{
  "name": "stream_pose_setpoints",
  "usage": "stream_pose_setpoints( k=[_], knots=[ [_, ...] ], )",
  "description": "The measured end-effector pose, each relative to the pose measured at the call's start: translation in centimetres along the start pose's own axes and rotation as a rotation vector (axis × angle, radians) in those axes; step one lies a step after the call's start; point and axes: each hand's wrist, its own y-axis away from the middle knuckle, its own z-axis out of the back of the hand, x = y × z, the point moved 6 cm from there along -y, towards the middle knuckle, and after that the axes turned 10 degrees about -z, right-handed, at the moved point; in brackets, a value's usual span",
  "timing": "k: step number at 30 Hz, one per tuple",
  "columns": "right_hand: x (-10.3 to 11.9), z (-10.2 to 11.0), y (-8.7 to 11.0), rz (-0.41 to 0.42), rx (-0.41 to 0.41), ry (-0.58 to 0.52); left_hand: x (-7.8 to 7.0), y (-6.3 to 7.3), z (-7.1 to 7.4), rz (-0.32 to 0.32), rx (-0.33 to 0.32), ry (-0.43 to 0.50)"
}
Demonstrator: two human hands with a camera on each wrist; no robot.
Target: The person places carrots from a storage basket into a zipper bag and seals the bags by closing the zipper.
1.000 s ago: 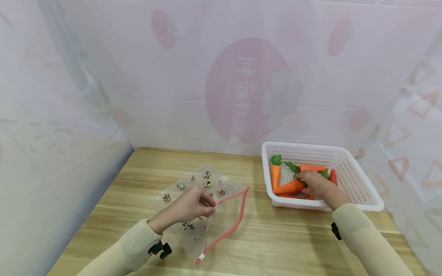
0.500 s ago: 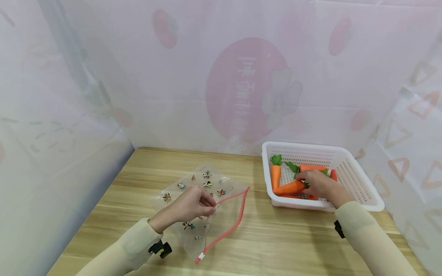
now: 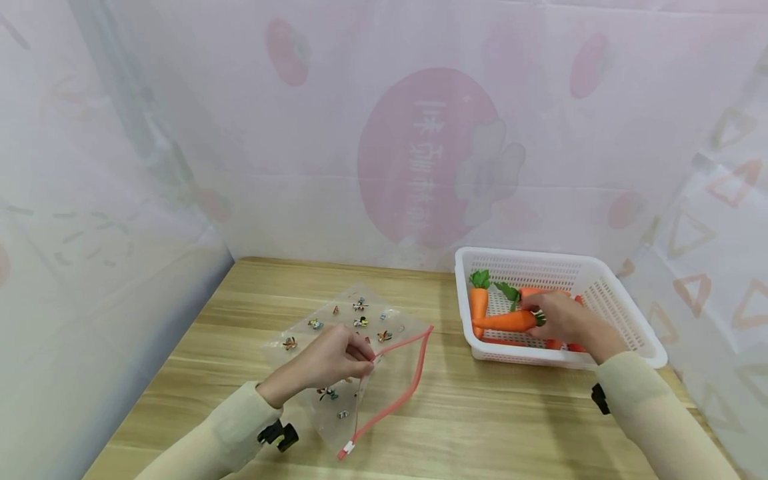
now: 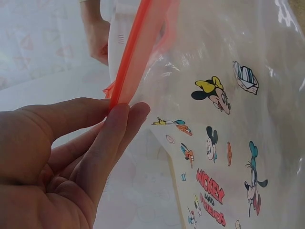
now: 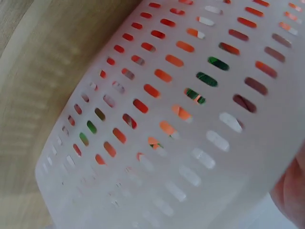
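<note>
My left hand (image 3: 329,360) pinches the red zip edge of a clear zip bag (image 3: 318,400) printed with cartoon figures. In the left wrist view the thumb and fingertips meet on the red zip strip (image 4: 136,52). The bag's mouth gapes toward the right, with a white slider (image 3: 349,447) at its near corner. Over in the white basket (image 3: 636,333), my right hand (image 3: 561,317) grips an orange carrot (image 3: 507,322) by its green-topped end; its tip points left. The right wrist view mostly shows the basket's slotted wall (image 5: 157,124), which hides the fingers.
Another carrot (image 3: 479,303) lies along the basket's left side, and several more orange and red pieces lie under and behind my right hand. The wooden table (image 3: 468,427) is bounded by printed curtains (image 3: 300,167) at the back and sides.
My right hand has shifted slightly right, and the gripped carrot has come with it, turning more level. The left hand and bag have stayed put.
</note>
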Motion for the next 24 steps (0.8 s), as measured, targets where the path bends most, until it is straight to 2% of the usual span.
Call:
stream_pose_setpoints(
  k=[12, 24],
  knots=[
    [-0.3, 2.3, 2.1, -0.031, -0.049, -0.016, 0.2, -0.2, -0.2, -0.013, 0.006, 0.003],
    [1.5, 5.0, 3.7, -0.014, -0.075, -0.074, 0.3, -0.1, 0.1, 0.017, 0.005, 0.002]
  ],
)
